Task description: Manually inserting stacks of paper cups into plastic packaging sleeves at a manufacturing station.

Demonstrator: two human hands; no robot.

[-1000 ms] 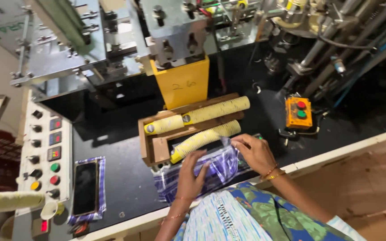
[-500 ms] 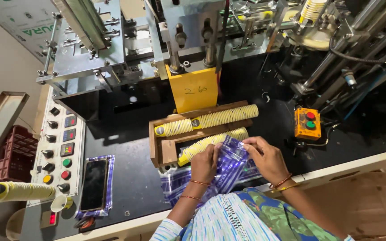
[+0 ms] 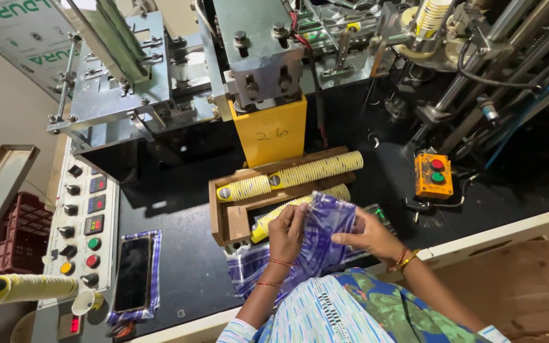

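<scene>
Both my hands hold a purple-printed clear plastic bag (image 3: 324, 232) lifted just above the black machine table. My left hand (image 3: 286, 232) pinches its left edge and my right hand (image 3: 370, 235) grips its right side. More of the same plastic bags (image 3: 252, 267) lie flat on the table beneath. Just beyond the bag, a wooden tray (image 3: 231, 222) holds two long stacks of nested yellow paper cups (image 3: 300, 174), lying on their sides; the nearer stack (image 3: 281, 213) is partly hidden behind the bag.
A yellow block (image 3: 269, 134) hangs under the metal machine head behind the tray. An orange box with red and green buttons (image 3: 433, 176) sits at right. A control panel (image 3: 84, 209), a phone (image 3: 133, 273) and a cup stack (image 3: 20, 289) lie at left, beside a red crate (image 3: 14, 235).
The bag has been lifted off the table and raised between both hands, toward the nearer cup stack. The camera has moved closer and tilted slightly.
</scene>
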